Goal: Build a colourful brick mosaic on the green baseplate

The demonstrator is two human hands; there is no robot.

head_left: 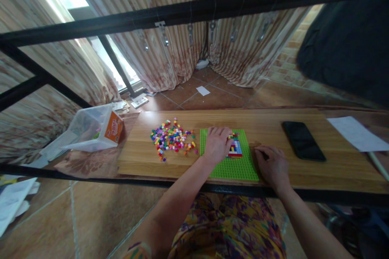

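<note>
A green studded baseplate [234,170] lies on the wooden board in front of me. On it stands a low build of small toy bricks [235,149], in white, red, blue and yellow rows. My left hand [218,143] reaches over the build's left side, its fingers bent and closed at the bricks. Whatever its fingertips hold is hidden. Beside the baseplate's right edge, my right hand [273,166] rests on the board with its fingers curled in, and no brick shows in it. A pile of loose multicoloured bricks [173,137] spreads to the left of the baseplate.
A black phone [304,141] and a white paper [358,132] lie on the right. At the far left stands a clear plastic tub [94,127] with an orange label. A black metal bar [182,11] with hanging clips crosses above the board, before striped curtains [176,48].
</note>
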